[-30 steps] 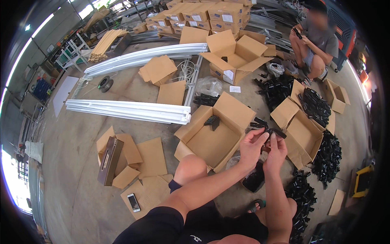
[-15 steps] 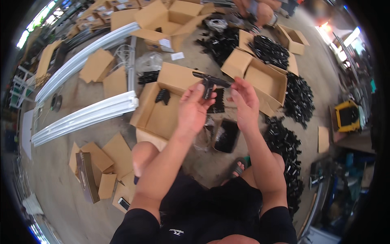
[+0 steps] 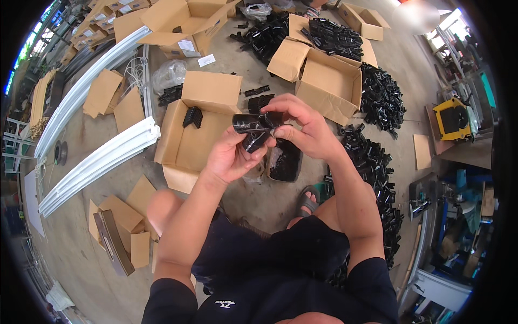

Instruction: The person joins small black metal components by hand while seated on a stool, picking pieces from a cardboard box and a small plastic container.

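A glossy black T-shaped connector (image 3: 249, 123) is held up in front of me between both hands. My left hand (image 3: 229, 157) grips its stem from below, with the fingers wrapped round it. My right hand (image 3: 305, 127) pinches the right end of the crossbar between thumb and fingers, which partly cover it. Beneath and beyond my hands stands an open cardboard box (image 3: 175, 135), with a small stack of black connectors (image 3: 192, 117) inside. A dark, box-shaped container (image 3: 285, 167) sits on the floor under my right hand.
Large heaps of black connectors (image 3: 380, 102) lie at the right. Another open carton (image 3: 330, 81) stands ahead of me, and a bigger carton (image 3: 186, 24) at the far left. Long white metal profiles (image 3: 102, 162) lie to my left, near flattened cardboard (image 3: 121, 216). A yellow-framed object (image 3: 452, 119) is far right.
My right hand has closed further over the connector's right end. The connector is turned and looks larger, its glossy side facing me. The whole scene has shifted left in view.
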### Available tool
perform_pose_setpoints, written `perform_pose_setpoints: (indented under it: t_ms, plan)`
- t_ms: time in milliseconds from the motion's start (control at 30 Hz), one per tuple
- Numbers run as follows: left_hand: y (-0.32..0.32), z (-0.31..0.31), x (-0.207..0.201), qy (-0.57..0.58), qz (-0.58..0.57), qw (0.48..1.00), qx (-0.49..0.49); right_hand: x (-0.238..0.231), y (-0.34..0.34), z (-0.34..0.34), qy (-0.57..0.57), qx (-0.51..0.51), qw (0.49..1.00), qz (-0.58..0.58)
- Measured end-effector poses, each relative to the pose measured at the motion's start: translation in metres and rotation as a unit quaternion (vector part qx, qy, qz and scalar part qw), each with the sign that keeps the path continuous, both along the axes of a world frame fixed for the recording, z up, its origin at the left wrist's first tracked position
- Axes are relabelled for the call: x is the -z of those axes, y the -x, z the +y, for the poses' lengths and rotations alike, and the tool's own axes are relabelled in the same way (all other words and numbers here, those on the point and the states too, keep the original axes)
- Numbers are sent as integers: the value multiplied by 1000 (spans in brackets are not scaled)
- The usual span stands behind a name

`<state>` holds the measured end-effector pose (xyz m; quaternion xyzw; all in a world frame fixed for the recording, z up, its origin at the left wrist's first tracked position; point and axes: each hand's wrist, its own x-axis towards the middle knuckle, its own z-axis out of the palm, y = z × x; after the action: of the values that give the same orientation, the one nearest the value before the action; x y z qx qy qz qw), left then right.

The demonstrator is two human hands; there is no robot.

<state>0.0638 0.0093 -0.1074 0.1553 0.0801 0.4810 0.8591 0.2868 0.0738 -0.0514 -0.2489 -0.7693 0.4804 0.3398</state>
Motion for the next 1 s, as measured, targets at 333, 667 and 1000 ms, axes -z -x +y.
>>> perform_pose_setpoints:
  t_ms: [333,667,1000]
  plan:
    - [-24,0,-8,-119,314,916,-221,9,3,-7,-78,117,990,-27]
    - [-17,13,-7,-158,384,880,-233,24,12,-6,-129,136,982,0]
    - [4,10,-49,-100,268,871,-399,145,35,57,57,218,963,-147]
